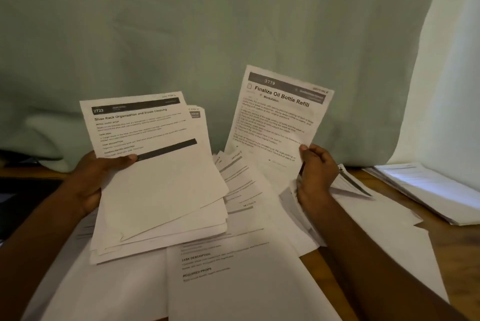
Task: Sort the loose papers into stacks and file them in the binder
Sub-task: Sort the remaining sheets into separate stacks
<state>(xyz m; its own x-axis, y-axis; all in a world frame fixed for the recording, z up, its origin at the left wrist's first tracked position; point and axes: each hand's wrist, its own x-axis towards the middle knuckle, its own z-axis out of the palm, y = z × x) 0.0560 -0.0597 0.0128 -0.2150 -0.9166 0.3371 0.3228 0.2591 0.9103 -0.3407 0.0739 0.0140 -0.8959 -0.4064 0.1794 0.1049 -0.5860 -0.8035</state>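
Papers (228, 255) lie scattered across the wooden table (441, 237) while the left hand (96, 177), thumb on top, grips a fanned sheaf (161, 190) and the raised right hand (315, 172) pinches a single sheet (275, 123) upright.

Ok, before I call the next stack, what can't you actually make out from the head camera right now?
- Binder: none recognisable; a dark thing at the left edge is cut off and in shadow.
- Sheets under the top page of the left-hand bundle: covered, only their edges show.
- Body text on the "Finalize Oil Bottle Refill" sheet: too small and blurred.
- Side stack at right: cut off by the frame, print washed out.
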